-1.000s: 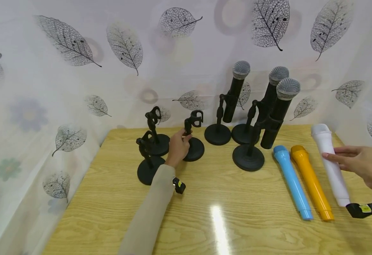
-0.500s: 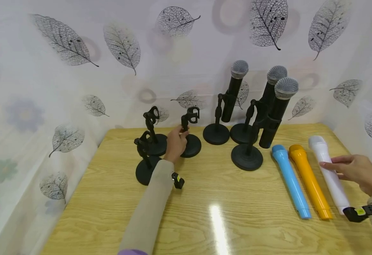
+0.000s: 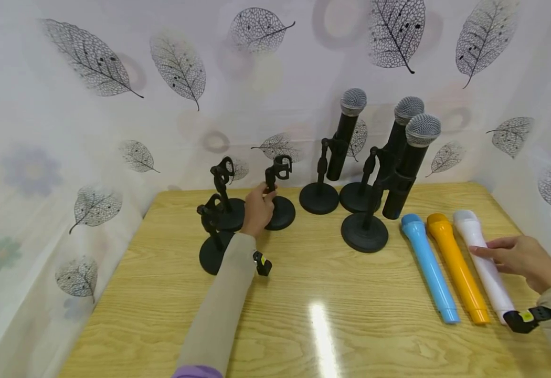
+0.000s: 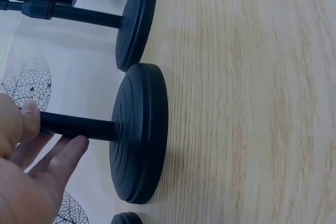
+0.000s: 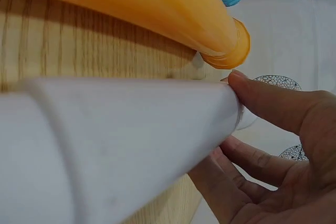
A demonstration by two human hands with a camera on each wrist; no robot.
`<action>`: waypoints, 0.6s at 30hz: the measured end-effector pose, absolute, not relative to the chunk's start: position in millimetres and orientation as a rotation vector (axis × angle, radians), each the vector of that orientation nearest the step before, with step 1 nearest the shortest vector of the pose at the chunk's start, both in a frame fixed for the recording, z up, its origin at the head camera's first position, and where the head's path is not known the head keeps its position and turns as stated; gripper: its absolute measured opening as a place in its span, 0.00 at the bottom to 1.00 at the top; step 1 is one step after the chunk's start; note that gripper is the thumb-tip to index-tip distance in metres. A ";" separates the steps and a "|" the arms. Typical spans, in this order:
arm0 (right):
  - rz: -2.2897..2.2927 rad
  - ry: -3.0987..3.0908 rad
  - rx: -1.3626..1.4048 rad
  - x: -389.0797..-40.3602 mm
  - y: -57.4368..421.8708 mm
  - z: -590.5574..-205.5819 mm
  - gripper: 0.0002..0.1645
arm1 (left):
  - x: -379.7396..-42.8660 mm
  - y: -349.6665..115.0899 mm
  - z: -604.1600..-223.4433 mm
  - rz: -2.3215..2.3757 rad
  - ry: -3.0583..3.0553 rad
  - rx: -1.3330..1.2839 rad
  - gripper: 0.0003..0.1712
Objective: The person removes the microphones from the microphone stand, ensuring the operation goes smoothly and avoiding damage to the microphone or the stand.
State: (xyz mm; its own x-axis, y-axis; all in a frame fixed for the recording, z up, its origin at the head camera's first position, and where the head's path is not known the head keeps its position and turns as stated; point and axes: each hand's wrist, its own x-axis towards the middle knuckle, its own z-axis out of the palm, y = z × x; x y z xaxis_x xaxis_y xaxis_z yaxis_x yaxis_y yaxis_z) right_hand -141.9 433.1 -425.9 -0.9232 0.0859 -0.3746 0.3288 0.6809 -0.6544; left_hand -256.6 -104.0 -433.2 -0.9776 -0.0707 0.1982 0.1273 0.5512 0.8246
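One wood-grain desk (image 3: 374,294) carries all items. Three black microphones (image 3: 343,131) with silver grilles (image 3: 353,100) tilt in round-base stands (image 3: 319,198) at the rear right. Left of these, the left hand (image 3: 258,210) grips a black microphone stand (image 4: 139,135), fingers (image 4: 71,161) set narrow around its post (image 4: 89,127). At the desk's right side, the right hand (image 3: 523,260) pinches a white handheld microphone (image 5: 131,140), located just right of an orange microphone (image 3: 459,270).

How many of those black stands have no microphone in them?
3: one stand gripped by the left hand, another stand just left of that hand, and a third stand nearer the camera. No others show.
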 end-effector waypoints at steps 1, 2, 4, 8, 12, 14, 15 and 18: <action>-1.094 2.575 0.336 -142.4 433.2 -426.7 0.51 | -256.9 -104.0 -432.6 -1.394 -2.579 -0.047 0.12; -1.093 2.567 0.344 -142.9 433.3 -427.4 0.51 | -257.3 -104.1 -432.1 -1.394 -2.579 -0.044 0.12; -1.088 2.555 0.355 -143.8 433.3 -428.5 0.52 | -257.9 -104.2 -431.3 -1.393 -2.576 -0.046 0.11; -1.075 2.536 0.371 -144.5 432.1 -429.3 0.53 | -258.5 -104.5 -430.4 -1.398 -2.571 -0.047 0.11; -1.055 2.532 0.377 -144.1 430.5 -428.6 0.54 | -258.9 -104.8 -431.1 -1.393 -2.574 -0.048 0.11; -1.050 2.534 0.376 -143.8 429.9 -428.4 0.54 | -259.1 -104.9 -431.7 -1.387 -2.574 -0.050 0.12; -1.047 2.534 0.375 -143.9 429.8 -428.3 0.54 | -259.2 -105.1 -431.9 -1.385 -2.572 -0.052 0.13; -1.036 2.545 0.373 -144.0 429.4 -428.2 0.54 | -259.4 -104.9 -432.2 -1.376 -2.569 -0.053 0.13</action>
State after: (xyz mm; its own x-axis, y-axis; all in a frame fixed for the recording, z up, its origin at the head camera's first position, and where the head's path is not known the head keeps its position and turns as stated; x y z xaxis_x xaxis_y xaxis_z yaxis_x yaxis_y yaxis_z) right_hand -144.0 429.4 -428.2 -0.8978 0.1037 -0.4281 0.3731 0.6955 -0.6141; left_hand -259.4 -104.9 -432.2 -0.9737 -0.0743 0.2154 0.1381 0.5594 0.8173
